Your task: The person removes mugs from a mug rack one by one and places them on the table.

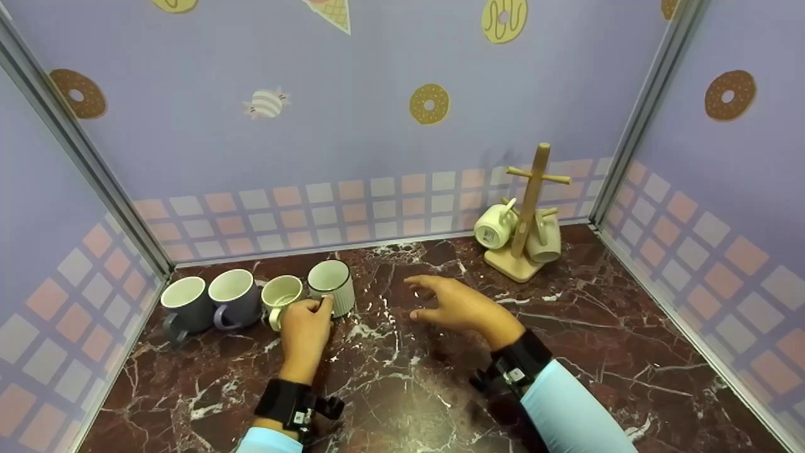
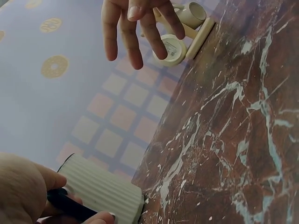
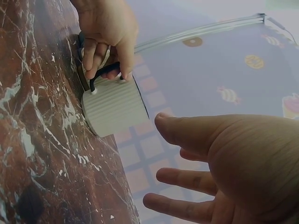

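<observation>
Gripping, with left hand point(image 1: 306, 333), the black handle point(image 2: 70, 206) of a ribbed white mug point(image 1: 343, 298); clamped on it between thumb and curled fingers, per both wrist views. Located the ribbed white mug upright on dark red marble-patterned tabletop point(image 1: 390, 390), at right end of a row of four. Going leftward from it, recorded a small pale yellow mug point(image 1: 282, 290) just beside, then a purple-grey mug point(image 1: 244, 308) and a dark grey mug point(image 1: 195, 313), all upright. Cannot tell from head view whether left hand also touches the small pale yellow mug, partly hidden behind it.

Holding right hand point(image 1: 462, 308) above the tabletop, with thumb and fingers apart and in contact with nothing, between the ribbed white mug and a wooden mug tree point(image 1: 533, 195). Observed on the lower pegs of the tree: a cream mug point(image 1: 490, 229) hanging tilted at left, base toward head camera, and a beige mug point(image 1: 546, 242) hanging at right. Noted behind all this a lilac wall point(image 1: 352, 138) printed with doughnuts, sweets and a band of pink and pale squares.
</observation>
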`<state>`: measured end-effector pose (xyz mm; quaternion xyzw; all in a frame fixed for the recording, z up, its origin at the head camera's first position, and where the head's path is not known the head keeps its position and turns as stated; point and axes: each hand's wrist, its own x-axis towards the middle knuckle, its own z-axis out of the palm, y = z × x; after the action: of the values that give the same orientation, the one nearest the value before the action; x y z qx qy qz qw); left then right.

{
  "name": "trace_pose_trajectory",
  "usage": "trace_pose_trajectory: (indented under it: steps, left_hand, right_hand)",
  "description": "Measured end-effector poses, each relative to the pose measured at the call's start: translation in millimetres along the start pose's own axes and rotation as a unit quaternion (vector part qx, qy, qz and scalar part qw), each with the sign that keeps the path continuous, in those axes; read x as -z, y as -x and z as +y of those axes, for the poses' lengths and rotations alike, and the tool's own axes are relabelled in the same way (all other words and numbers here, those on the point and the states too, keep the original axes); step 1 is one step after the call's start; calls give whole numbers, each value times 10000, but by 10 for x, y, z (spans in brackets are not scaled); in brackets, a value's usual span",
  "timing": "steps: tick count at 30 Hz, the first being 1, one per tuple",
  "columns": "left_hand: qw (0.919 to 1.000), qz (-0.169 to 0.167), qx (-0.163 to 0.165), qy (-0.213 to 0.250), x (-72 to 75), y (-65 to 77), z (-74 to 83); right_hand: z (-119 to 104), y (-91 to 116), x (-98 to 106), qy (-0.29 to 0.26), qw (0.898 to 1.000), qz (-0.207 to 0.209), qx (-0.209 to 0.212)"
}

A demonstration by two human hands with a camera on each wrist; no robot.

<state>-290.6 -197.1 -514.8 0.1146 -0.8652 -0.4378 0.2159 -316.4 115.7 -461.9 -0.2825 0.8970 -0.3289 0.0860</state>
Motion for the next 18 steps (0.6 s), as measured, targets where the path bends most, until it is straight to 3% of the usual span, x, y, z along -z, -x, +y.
trace_pose_trajectory:
  steps: [6, 8, 13, 18]
  left_hand:
    - [9972, -312, -55, -681, 104, -14, 104]
    - [9970, -299, -37, -709, 149, -18, 153]
    - [9997, 71, -78, -220, 232, -4, 288]
    - [9971, 303, -612, 348, 221, 88, 489]
  right_hand:
    - [27, 10, 48, -48, 10000, 58, -1]
    - [35, 16, 66, -78, 9999, 80, -37]
    - [53, 33, 111, -123, 9999, 86, -80]
    - [65, 36, 176, -126, 9998, 48, -142]
